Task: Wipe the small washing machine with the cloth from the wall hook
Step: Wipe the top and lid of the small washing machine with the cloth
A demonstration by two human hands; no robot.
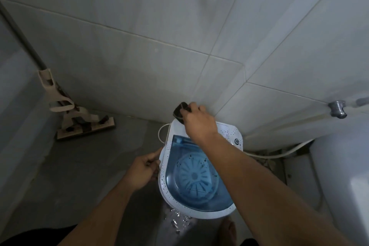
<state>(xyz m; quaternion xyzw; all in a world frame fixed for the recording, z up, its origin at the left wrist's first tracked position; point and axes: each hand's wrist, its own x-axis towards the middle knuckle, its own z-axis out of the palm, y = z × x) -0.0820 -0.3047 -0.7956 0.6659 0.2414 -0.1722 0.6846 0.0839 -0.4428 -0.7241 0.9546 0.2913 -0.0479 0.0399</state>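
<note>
The small washing machine (167,168) stands on the floor against the tiled wall. It is white with dark specks and has a see-through blue lid over a ribbed agitator. My right hand (197,124) reaches over its back edge and grips a small dark object (179,110), which may be the bunched cloth; I cannot tell for sure. My left hand (142,170) holds the machine's left rim with curled fingers. No wall hook is in view.
A flat mop (83,124) leans in the left corner, its grey handle rising up the wall. A metal tap (337,109) and hoses sit at the right wall. A white toilet (343,175) fills the right edge. Water glints on the floor in front of the machine.
</note>
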